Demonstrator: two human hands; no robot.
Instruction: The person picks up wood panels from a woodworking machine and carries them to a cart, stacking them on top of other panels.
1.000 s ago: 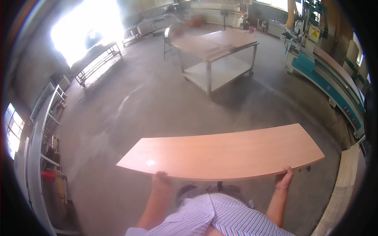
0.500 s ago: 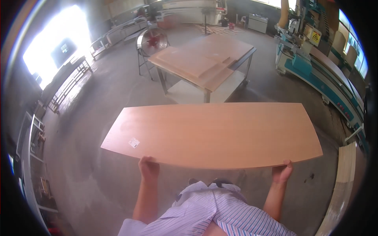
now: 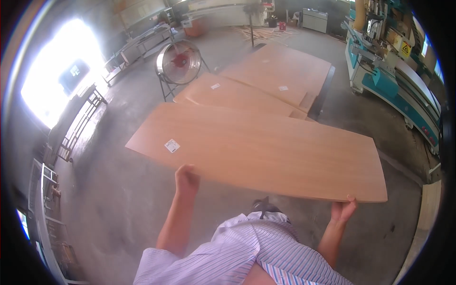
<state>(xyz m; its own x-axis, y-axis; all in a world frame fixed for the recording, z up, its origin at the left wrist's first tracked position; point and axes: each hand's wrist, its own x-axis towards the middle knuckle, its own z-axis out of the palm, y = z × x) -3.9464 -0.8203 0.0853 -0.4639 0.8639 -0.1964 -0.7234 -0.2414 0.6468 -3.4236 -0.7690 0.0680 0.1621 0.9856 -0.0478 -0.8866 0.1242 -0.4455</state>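
A long wooden board [image 3: 266, 152] with gently curved long edges is held out in front of me, its right end nearer than its left. My left hand [image 3: 187, 180] grips the near edge toward the left, thumb on the rim and fingers hidden underneath. Near the right end, my right hand [image 3: 344, 208] holds the same edge with the thumb on top. A white label [image 3: 172, 146] is stuck on the board's left part. Beyond it, more wooden panels [image 3: 280, 78] lie stacked on a work table that the board partly covers.
A round drum fan [image 3: 178, 62] on legs stands left of the table. On the right is a large teal machine [image 3: 394, 85] with a yellow warning sign. Metal racks [image 3: 78, 126] line the left side. Pale planks [image 3: 425, 213] lie at the lower right.
I am closer to the table and its stacked panels. The board has tilted, its left end swinging farther away and its right end nearer. Both hands keep their hold.
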